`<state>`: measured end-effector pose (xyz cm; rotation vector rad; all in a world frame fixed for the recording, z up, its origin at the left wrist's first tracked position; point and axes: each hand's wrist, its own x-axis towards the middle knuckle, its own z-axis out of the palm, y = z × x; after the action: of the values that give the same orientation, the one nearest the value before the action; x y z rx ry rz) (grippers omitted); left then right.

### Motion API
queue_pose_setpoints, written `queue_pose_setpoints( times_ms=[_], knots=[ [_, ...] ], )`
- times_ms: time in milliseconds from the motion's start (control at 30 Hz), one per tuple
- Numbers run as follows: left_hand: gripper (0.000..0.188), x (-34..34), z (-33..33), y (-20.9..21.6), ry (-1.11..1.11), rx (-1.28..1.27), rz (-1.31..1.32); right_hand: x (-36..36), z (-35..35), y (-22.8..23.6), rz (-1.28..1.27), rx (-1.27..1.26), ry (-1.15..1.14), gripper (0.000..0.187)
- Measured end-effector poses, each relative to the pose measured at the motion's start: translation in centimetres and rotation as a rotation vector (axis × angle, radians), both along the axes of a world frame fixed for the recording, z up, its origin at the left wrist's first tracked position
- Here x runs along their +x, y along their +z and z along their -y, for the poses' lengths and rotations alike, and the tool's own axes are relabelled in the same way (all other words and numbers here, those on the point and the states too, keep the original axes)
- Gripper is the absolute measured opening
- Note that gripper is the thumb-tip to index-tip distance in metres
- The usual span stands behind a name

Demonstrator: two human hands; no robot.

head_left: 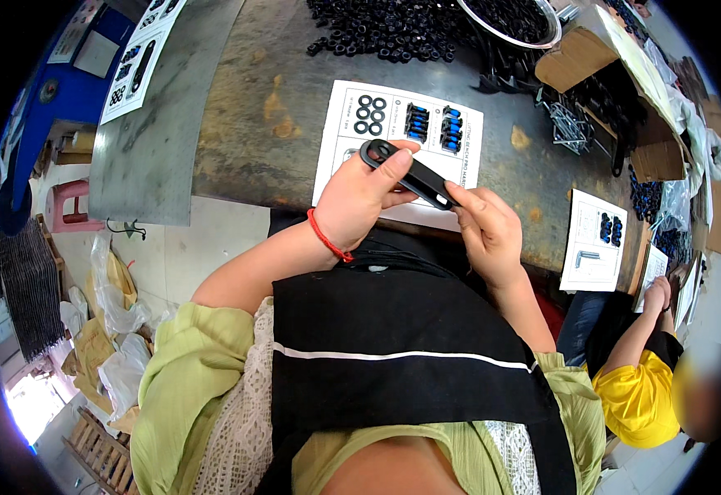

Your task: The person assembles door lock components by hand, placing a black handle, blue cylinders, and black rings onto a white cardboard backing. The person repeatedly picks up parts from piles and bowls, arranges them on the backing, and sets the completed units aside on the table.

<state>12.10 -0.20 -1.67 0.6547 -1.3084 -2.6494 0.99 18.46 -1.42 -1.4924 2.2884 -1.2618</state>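
Both my hands hold a long black handle-like part (420,178) with a rounded, looped end, over the near edge of the workbench. The looped end lies in my left hand (366,189), thumb on top and fingers wrapped beneath. My right hand (490,227) pinches the narrow lower end between thumb and fingers. Under the part lies a white printed card (344,107). Several black nuts or rings (369,115) show on its left, with two groups of black bolts with blue bands (451,129) to the right; I cannot tell whether these are real or pictured.
Loose black nuts (385,37) are heaped at the far side, beside a metal bowl (551,33) of black parts. At right stand a cardboard box (579,54), silver hex keys (570,128) and another card (595,247). A co-worker in a yellow sleeve (641,396) sits beyond.
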Motion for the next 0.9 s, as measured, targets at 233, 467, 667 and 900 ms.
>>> queue_pose_setpoints(
  times_ms=[233, 467, 667, 900],
  knots=[
    [0.030, -0.1, -0.3, -0.9, -0.020, -0.117, 0.002, 0.2, 1.2, 0.5, 0.127, 0.057, -0.051, 0.047],
    [0.042, 1.4, 0.5, -0.5, -0.146, -0.233, 0.065, 0.5, 2.2, -0.6, -0.120, 0.082, -0.021, 0.039],
    [0.044, 4.8, 6.0, -1.1, 0.190, -1.062, 0.258, -1.3, 1.1, -1.8, -0.160, 0.196, -0.048, 0.035],
    [0.031, 3.9, 4.9, -1.6, 0.073, -1.474, 0.088, -1.3, 4.6, -2.3, -0.202, 0.266, 0.034, 0.031]
  ],
)
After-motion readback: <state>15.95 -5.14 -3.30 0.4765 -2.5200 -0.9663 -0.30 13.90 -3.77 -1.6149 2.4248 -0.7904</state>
